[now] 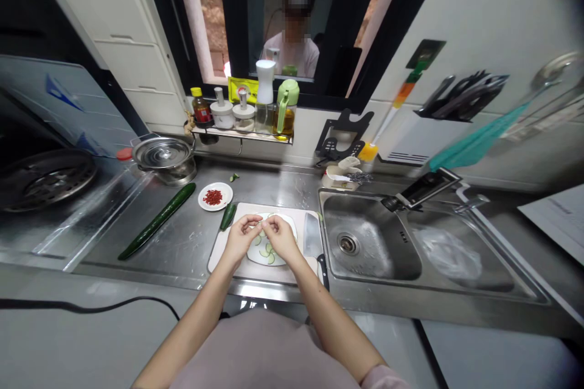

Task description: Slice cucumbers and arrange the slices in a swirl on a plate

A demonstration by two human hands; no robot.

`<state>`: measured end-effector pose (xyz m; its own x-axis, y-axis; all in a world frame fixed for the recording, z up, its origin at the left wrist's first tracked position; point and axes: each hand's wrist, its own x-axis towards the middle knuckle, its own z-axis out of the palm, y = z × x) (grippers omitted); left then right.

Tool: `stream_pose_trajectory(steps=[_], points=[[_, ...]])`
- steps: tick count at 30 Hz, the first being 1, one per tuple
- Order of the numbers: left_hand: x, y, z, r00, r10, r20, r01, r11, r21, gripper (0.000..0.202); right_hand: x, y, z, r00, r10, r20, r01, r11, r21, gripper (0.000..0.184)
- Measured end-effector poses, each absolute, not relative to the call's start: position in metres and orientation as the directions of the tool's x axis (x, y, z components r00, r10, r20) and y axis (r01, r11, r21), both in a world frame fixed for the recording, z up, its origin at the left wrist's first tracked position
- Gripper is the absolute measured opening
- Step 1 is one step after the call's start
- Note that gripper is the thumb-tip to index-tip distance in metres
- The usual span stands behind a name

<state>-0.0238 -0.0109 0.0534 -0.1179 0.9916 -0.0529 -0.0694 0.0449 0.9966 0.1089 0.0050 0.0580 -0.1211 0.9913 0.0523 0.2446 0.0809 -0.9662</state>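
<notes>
Over a white plate (278, 260) my left hand (244, 236) and my right hand (279, 236) meet at the fingertips. Both are closed in a pinch on a small pale piece that looks like a cucumber slice, mostly hidden by the fingers. Thin curved cucumber slices (267, 250) lie spread on the plate below. The plate rests on a light cutting board (219, 250). A cleaver (312, 234) with a black handle lies along the board's right side. At the board's upper left corner is a short cucumber piece (227, 217).
A whole cucumber (157, 220) lies left on the steel counter, near a small plate (215, 207) of chopped red bits. A lidded pot (168, 161) stands behind. Right of the board is a sink (371, 237) with a faucet (422, 188). Seasoning bottles (223, 115) fill the back shelf.
</notes>
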Motion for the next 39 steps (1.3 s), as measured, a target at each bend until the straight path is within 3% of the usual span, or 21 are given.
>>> stream_pose_trajectory(steps=[6,11,16,19,22,25,29,33,39], points=[[-0.026,-0.016,0.05,-0.074,0.997,0.009,0.24,0.009,0.971,0.027,0.113,0.004,0.055,-0.121,0.992,0.033,0.243,0.062,-0.968,0.027],[-0.026,-0.02,0.054,-0.006,0.987,0.161,0.519,-0.134,0.844,0.019,0.116,0.002,0.057,-0.197,0.964,-0.176,0.074,-0.164,-0.984,0.037],[-0.024,-0.02,0.054,0.043,0.958,0.283,0.6,-0.251,0.759,0.022,0.119,0.003,0.061,-0.298,0.879,-0.371,-0.123,-0.421,-0.899,0.035],[-0.022,-0.022,0.052,0.021,0.959,0.282,0.6,-0.238,0.764,0.022,0.119,0.003,0.061,-0.321,0.857,-0.404,-0.165,-0.471,-0.867,0.032],[-0.021,-0.024,0.047,-0.063,0.978,0.2,0.523,-0.139,0.841,0.023,0.118,0.004,0.058,-0.272,0.889,-0.368,-0.13,-0.413,-0.901,0.029],[-0.021,-0.024,0.041,-0.153,0.988,-0.029,0.234,0.065,0.97,0.039,0.116,0.004,0.058,-0.22,0.926,-0.307,-0.07,-0.329,-0.942,0.025],[-0.024,-0.022,0.039,-0.023,0.94,-0.339,-0.167,0.331,0.929,0.06,0.116,0.005,0.063,-0.227,0.944,-0.238,-0.005,-0.245,-0.97,0.019],[-0.027,-0.022,0.044,0.104,0.906,-0.409,-0.327,0.42,0.847,0.059,0.117,0.005,0.068,-0.301,0.934,-0.192,0.003,-0.2,-0.98,0.016],[-0.031,-0.023,0.047,0.186,0.905,-0.382,-0.363,0.424,0.83,0.055,0.122,0.003,0.069,-0.38,0.909,-0.171,0.053,-0.163,-0.985,0.017]])
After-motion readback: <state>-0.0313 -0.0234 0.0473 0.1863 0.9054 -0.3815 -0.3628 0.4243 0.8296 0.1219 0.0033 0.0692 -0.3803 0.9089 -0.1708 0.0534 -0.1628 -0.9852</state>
